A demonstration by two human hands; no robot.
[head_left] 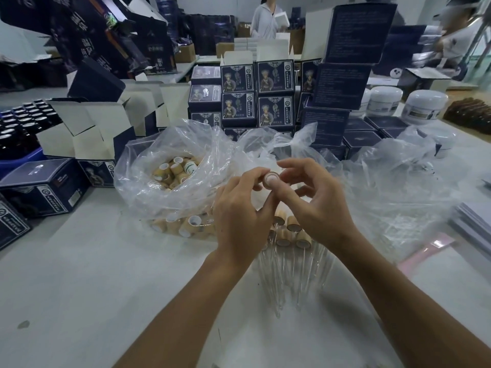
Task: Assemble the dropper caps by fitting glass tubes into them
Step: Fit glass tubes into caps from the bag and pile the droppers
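A cap [271, 179] is being pinched between the fingers of the left hand [240, 213] and right hand [312, 197], above the tabletop [93, 274] middle. Finished droppers [289, 251] are lying beneath. Light and stiff, it is best gripped by its rim; the glass is likely fragile.

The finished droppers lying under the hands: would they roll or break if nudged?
The finished droppers would probably roll in an arc, since round caps outsize the thin tubes. Their clear glass looks fragile. Packed side by side, they would likely knock neighbours.
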